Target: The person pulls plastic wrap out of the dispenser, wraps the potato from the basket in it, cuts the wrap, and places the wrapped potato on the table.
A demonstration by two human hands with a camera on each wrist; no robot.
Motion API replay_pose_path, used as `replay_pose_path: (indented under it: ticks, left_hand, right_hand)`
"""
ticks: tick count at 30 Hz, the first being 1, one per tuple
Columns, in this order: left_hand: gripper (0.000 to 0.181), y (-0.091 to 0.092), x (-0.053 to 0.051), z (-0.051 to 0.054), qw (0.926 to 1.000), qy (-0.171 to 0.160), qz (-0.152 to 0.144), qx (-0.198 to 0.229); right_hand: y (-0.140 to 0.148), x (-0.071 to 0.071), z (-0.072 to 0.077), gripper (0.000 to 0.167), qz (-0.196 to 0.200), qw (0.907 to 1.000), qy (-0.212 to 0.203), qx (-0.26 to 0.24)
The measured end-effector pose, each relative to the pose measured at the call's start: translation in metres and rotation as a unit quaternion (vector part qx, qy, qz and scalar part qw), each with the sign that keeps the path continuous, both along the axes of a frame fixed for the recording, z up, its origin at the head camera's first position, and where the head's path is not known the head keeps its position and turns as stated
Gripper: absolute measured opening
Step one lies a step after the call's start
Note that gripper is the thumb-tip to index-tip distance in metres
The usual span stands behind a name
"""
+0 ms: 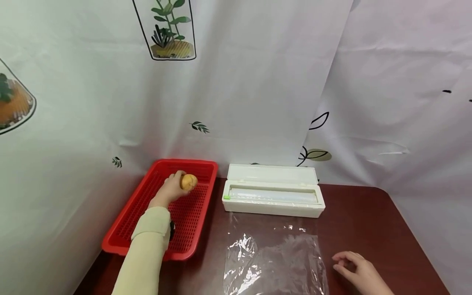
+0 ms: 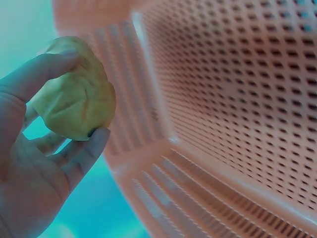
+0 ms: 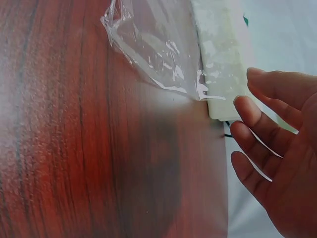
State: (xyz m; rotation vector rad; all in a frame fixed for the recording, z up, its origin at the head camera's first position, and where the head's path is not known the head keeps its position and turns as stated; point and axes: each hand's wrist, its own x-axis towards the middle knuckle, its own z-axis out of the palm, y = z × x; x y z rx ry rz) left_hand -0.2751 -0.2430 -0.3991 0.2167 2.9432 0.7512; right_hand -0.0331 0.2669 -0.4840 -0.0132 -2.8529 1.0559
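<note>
My left hand [image 1: 170, 189] grips a yellow, lumpy, rounded item [image 1: 189, 182] over the back part of a red perforated basket [image 1: 215, 176]. In the left wrist view the thumb and fingers of the left hand [image 2: 47, 124] curl round the yellow item [image 2: 79, 94], beside the basket's wall. Clear plastic film [image 1: 273, 258] lies on the table in front of a white box [image 1: 273, 209] with its lid raised and a roll inside. To the right of the film, my right hand [image 1: 359, 272] has loosely bent fingers and holds nothing; the right wrist view shows the same hand [image 3: 287, 134].
The dark red wooden table [image 1: 357, 221] extends right of the box. A small black object [image 1: 172, 230] is partly hidden by the left sleeve in the basket. A white curtain [image 1: 258, 102] with plant prints hangs behind the table and along its sides.
</note>
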Motion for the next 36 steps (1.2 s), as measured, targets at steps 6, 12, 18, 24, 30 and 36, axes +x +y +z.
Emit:
replay_pose_path:
  ticks: [6, 12, 18, 24, 30, 36]
  left_hand:
    - [0.066, 0.026, 0.017, 0.017, 0.9983, 0.045, -0.029, 0.023]
    - [0.067, 0.053, 0.029, 0.023, 0.995, 0.07, -0.059, 0.04]
    - [0.069, 0.077, 0.042, 0.023, 0.9894, 0.09, -0.092, 0.067]
    - [0.068, 0.098, 0.054, 0.019, 0.9821, 0.109, -0.126, 0.089]
    - [0.071, 0.121, 0.061, 0.015, 0.976, 0.127, -0.151, 0.092]
    - [0.068, 0.14, 0.067, 0.012, 0.9714, 0.142, -0.16, 0.103]
  right_hand:
    - [-0.004, 0.004, 0.0, 0.018, 0.014, 0.999, 0.042, -0.006]
    - [-0.008, 0.004, 0.003, 0.017, 0.014, 0.9995, 0.028, -0.008]
    - [-0.012, 0.006, 0.007, 0.015, 0.014, 0.9998, 0.003, -0.013]
    - [-0.012, 0.008, 0.005, 0.016, 0.014, 0.9995, 0.027, 0.001]
    - [-0.011, 0.01, 0.005, 0.019, 0.016, 0.9978, 0.063, 0.01]
    - [-0.013, 0.01, 0.009, 0.017, 0.002, 0.9997, 0.024, 0.007]
